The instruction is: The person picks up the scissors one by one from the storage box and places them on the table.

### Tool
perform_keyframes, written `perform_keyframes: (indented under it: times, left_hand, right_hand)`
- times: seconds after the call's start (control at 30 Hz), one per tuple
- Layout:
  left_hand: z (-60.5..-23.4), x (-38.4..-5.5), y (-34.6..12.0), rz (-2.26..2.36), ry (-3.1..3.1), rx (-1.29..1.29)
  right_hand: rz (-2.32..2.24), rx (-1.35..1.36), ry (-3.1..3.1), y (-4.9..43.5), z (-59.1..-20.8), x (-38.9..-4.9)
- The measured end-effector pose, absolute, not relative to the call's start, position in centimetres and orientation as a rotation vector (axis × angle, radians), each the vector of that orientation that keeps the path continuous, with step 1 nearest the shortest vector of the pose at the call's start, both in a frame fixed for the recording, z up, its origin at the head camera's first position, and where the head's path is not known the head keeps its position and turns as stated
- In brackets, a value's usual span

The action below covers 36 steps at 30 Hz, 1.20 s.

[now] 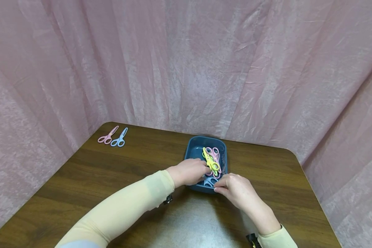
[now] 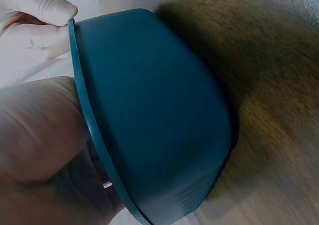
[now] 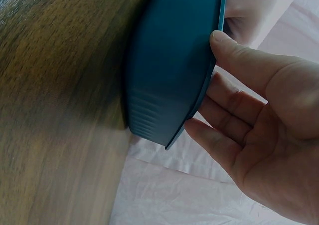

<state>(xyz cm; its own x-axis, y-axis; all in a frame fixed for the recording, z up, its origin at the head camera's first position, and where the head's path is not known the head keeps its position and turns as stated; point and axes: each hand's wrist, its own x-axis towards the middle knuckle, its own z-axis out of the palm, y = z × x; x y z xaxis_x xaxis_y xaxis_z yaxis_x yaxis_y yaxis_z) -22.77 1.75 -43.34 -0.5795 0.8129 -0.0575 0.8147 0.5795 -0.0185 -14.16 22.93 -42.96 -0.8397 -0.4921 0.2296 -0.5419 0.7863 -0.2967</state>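
A dark blue plastic bin (image 1: 190, 142) stands on the table with several scissors inside. Yellow scissors (image 1: 211, 163) lie over pink scissors (image 1: 216, 155), and light blue scissors (image 1: 208, 182) sit at the bin's near end. My left hand (image 1: 190, 171) reaches over the left rim, its fingers down among the scissors beside the blue pair; the bin wall (image 2: 149, 110) hides the fingertips in the left wrist view, so I cannot tell what they hold. At the near right corner, my right hand (image 1: 235, 189) holds the rim between thumb (image 3: 229, 48) and fingers.
Another pair of pink scissors (image 1: 108, 135) and another light blue pair (image 1: 120, 138) lie side by side at the table's far left corner. The brown wooden table (image 1: 136, 162) ends at pink curtains (image 1: 198, 69) behind and on both sides.
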Motion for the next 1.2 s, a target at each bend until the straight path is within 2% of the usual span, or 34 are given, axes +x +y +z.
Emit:
perform_keyframes:
  times: [1.2]
  left_hand:
    - [-44.07, -23.74, 2.18, -0.112, 2.737, 1.276]
  right_hand:
    - [0.529, 0.842, -2.808, 22.99, -43.20, -14.32]
